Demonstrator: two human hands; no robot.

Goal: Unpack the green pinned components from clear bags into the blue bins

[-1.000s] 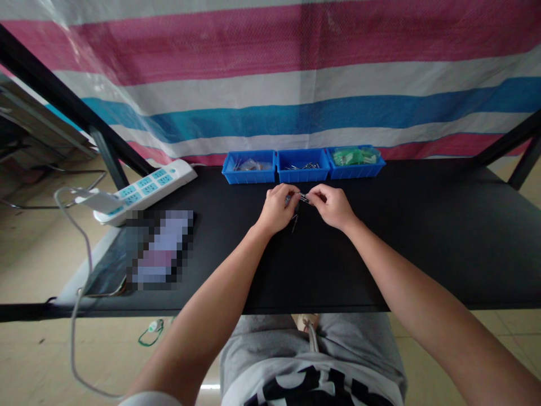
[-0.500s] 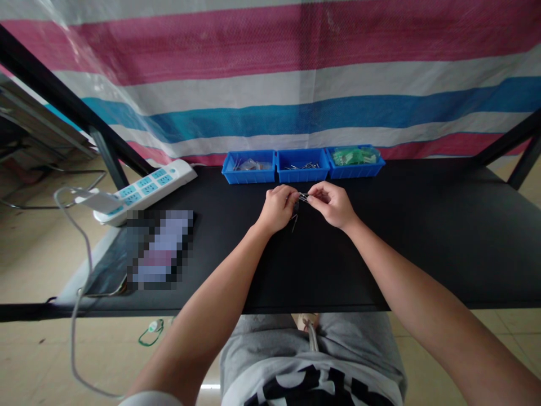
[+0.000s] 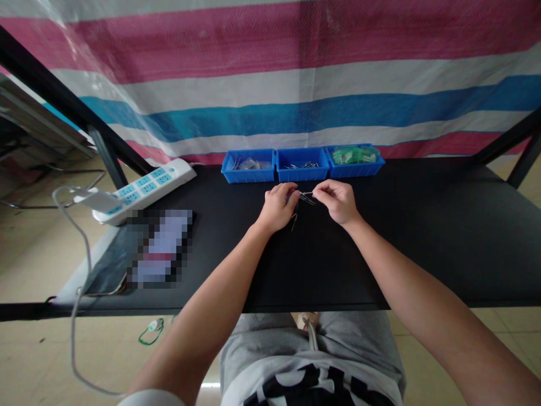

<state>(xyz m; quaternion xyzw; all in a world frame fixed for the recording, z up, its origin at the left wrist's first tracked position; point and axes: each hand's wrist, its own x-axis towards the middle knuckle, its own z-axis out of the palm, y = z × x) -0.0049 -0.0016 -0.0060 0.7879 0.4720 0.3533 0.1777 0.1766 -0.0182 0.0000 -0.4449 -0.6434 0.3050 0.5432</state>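
Note:
My left hand [image 3: 276, 208] is closed on a small bundle of thin metal pins [image 3: 305, 198] whose ends stick out to the right and below the fist. My right hand [image 3: 338, 201] pinches the tip of one pin, a short way right of the left hand. Both hands hover over the black table [image 3: 422, 237], just in front of three blue bins. The middle bin [image 3: 302, 165] holds loose metal pins, the left bin [image 3: 248, 166] holds small clear parts, and the right bin [image 3: 355, 160] holds green parts.
A white power strip [image 3: 143, 189] with a plugged-in adapter and a grey cable lies at the table's left rear. A blurred flat item [image 3: 158, 248] lies on the left of the table. A striped tarp [image 3: 296, 84] hangs behind, with black frame bars at both sides.
My right hand has drawn away to the right from my left hand, pulling a pin out with it. The left hand has stayed in place.

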